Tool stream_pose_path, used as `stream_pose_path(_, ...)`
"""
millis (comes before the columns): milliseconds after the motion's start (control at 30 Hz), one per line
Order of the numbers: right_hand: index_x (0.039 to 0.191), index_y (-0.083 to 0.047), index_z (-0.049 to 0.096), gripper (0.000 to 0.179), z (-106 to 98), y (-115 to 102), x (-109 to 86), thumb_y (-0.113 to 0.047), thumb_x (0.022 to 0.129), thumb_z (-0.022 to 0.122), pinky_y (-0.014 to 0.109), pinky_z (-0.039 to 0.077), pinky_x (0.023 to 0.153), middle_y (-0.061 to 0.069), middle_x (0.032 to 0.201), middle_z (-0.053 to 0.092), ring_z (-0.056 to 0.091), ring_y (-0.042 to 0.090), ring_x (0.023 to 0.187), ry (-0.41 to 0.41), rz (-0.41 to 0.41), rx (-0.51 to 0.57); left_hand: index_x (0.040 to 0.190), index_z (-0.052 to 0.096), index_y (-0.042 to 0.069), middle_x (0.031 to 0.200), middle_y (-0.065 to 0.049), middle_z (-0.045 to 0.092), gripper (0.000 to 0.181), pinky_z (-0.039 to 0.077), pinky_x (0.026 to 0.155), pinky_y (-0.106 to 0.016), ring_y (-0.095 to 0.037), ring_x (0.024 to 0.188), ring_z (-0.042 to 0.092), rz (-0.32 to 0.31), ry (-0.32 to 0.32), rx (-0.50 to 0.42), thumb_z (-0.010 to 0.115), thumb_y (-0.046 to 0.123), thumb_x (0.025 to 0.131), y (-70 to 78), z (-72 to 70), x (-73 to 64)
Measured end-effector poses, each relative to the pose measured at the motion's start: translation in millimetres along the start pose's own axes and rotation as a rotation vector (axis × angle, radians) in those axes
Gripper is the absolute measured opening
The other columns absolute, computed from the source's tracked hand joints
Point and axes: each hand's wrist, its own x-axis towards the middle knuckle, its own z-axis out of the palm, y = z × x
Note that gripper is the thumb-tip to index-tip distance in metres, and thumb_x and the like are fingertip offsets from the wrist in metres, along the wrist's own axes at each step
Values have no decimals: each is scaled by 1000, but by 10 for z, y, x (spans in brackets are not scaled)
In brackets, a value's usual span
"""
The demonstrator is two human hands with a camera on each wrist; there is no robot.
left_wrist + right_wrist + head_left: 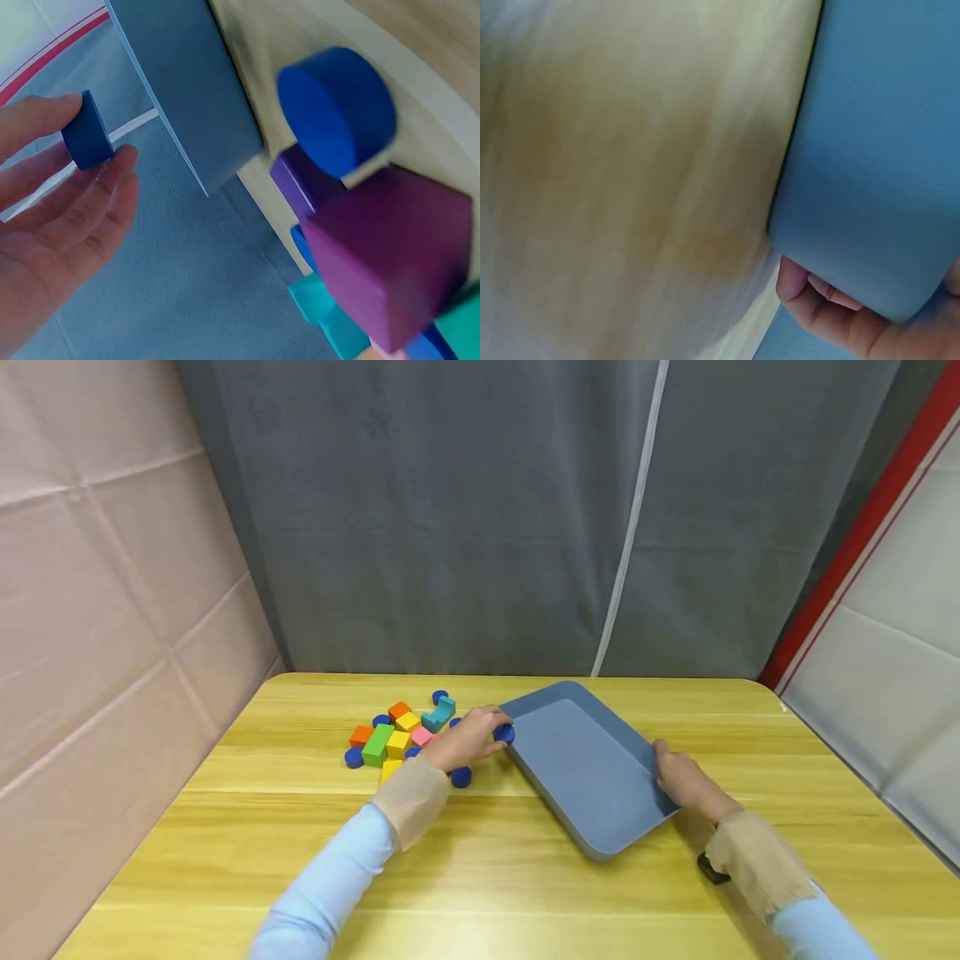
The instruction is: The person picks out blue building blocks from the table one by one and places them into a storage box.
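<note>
My left hand (pixel 468 739) pinches a round blue block (pixel 504 734) between thumb and fingertips at the left rim of a grey-blue tray (pixel 585 768). In the left wrist view the blue block (pixel 86 131) is raised beside the tray's outer wall (pixel 187 82). At the tray's right side, my right hand (pixel 684 783) grips the rim, with fingers (pixel 817 311) curled under the edge in the right wrist view. The tray stands at an angle and looks bare inside. Below my left wrist lies another round blue block (pixel 461 777).
Left of the tray is a cluster of blocks: a green one (pixel 377 745), a teal arch (pixel 438 714), orange (pixel 362 736), yellow (pixel 398 744) and pink (pixel 422 737) ones. A purple block (pixel 397 255) shows in the left wrist view. A grey curtain (pixel 450 527) hangs behind the wooden table (pixel 225 860).
</note>
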Motion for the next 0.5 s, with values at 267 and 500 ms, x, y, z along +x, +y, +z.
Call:
stream_pose_path(267,96,14,37,28,-8,-13,-5,11,73,52,32,40,41,12,56,45,49,23,47,-37,15,-3,114,57,-4,109,-15,58,34,46,86,-31,-24,98,56,28,-30,32,62,10,83,57,37,199)
stream_pose_path(500,101,12,35,27,-47,-50,-4,9,78,49,32,38,42,11,56,44,47,21,47,-88,54,1,113,58,-3,111,-15,58,33,44,88,-31,-24,102,55,38,-49,61,62,8,82,132,61,363)
